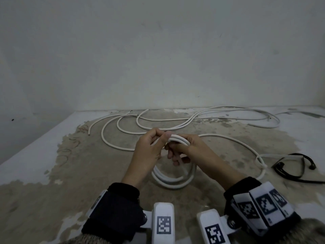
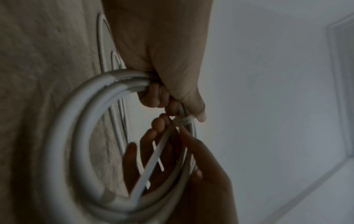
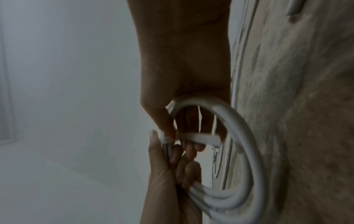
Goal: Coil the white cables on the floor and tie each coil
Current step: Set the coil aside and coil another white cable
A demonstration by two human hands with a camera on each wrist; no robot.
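Loose white cables [image 1: 184, 120] sprawl in wide curves along the far edge of the floor [image 1: 52, 173], next to the wall [image 1: 158, 50], with one long loop running out to the right toward a black cable [image 1: 295, 166] that lies near the floor's right edge. The floor is rough and patchy, bare tan concrete showing through worn pale paint; the wall is plain and dull white. Held above the middle of the floor, nearer the person than the loose cables, is the white coil [image 1: 173, 180], several smooth round turns of thick cable bundled into a ring that hangs upright from both hands. The left hand [image 1: 149, 148] has its fingers curled round the top of the coil, thumb pressed over the strands. The right hand [image 1: 186, 148] also curls round the top, just beside it, its fingers pinching a thin flat white tie strip [image 2: 153, 163] that crosses the ring's opening.
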